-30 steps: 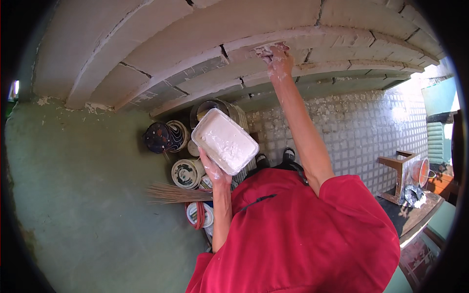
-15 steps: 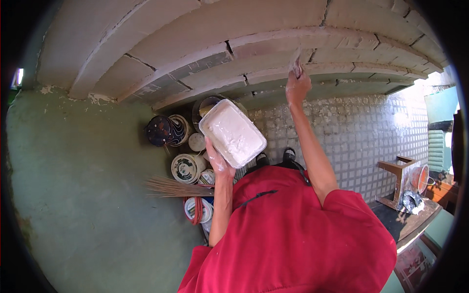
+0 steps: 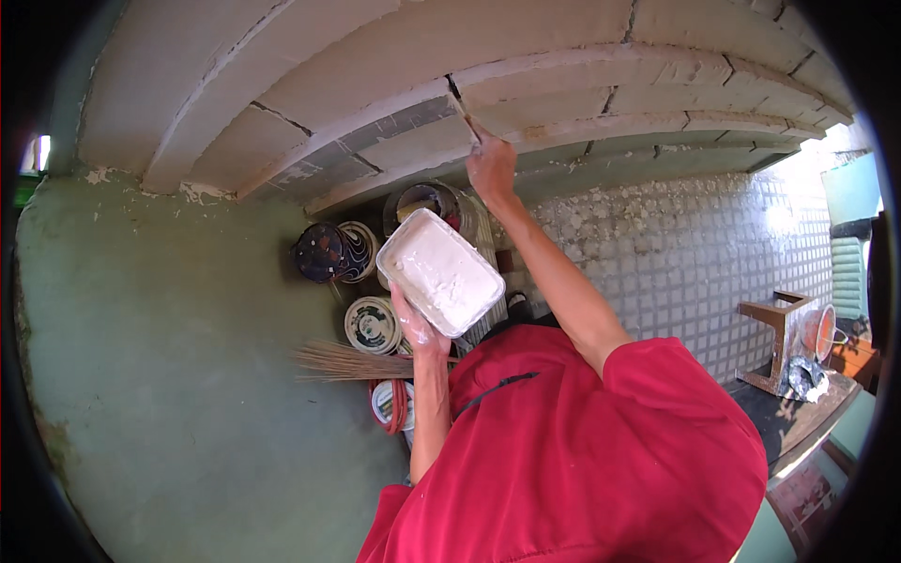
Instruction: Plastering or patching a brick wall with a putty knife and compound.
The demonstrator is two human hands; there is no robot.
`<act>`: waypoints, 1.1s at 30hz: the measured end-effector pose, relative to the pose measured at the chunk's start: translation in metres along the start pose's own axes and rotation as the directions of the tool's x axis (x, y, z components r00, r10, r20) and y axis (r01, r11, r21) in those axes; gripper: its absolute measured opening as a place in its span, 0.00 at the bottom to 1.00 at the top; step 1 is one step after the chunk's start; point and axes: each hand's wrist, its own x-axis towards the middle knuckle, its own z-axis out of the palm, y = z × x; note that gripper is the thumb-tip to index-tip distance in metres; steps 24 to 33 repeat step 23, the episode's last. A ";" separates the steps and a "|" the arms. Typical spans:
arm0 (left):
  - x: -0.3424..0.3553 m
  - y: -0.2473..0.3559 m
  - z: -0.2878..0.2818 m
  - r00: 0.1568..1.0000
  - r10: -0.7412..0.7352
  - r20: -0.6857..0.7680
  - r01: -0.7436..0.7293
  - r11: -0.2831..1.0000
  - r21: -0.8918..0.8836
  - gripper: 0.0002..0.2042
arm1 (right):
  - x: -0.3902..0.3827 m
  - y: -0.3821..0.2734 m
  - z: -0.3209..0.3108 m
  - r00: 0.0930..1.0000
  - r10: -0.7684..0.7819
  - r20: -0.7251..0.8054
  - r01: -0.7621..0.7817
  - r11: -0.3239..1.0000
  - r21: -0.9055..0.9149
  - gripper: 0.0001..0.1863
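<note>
My left hand (image 3: 419,324), smeared with white, is closed on the near left side of a rectangular white plastic tub (image 3: 496,298). Thick white paste fills much of the tub. Up and to the right, my right hand (image 3: 492,171) grips a slim-handled tool (image 3: 465,114) with a flattened, white-smeared end; whether it is a putty knife or a brush I cannot tell. The tool's tip is at a dark vertical joint (image 3: 453,86) on the stepped, pale wall ledges (image 3: 554,70). Its grip end is hidden in my fingers.
Paint buckets (image 3: 321,251) and a lidded tub (image 3: 373,325) stand left of my legs, beside a bundle of thin sticks (image 3: 343,360). A green wall (image 3: 169,347) closes the left side. Tiled floor (image 3: 676,244) stretches right to a brown wooden stool (image 3: 777,338) and an orange bucket (image 3: 826,333).
My right hand has moved left along the ledge with the tool, which now points up-left at a different joint. My left hand still holds the tub, now slightly lower in view.
</note>
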 end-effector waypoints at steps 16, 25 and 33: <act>0.000 0.016 -0.020 1.000 -0.004 0.020 0.005 1.000 -0.022 0.30 | -0.011 0.014 0.007 1.000 -0.016 0.009 0.016 1.000 -0.013 0.28; 0.004 0.014 -0.030 1.000 0.005 0.019 -0.004 0.999 -0.041 0.31 | 0.031 0.017 -0.016 0.961 0.167 -0.219 -0.182 0.982 -0.048 0.32; 0.004 0.014 -0.030 1.000 0.005 0.019 -0.004 0.999 -0.041 0.31 | 0.031 0.017 -0.016 0.961 0.167 -0.219 -0.182 0.982 -0.048 0.32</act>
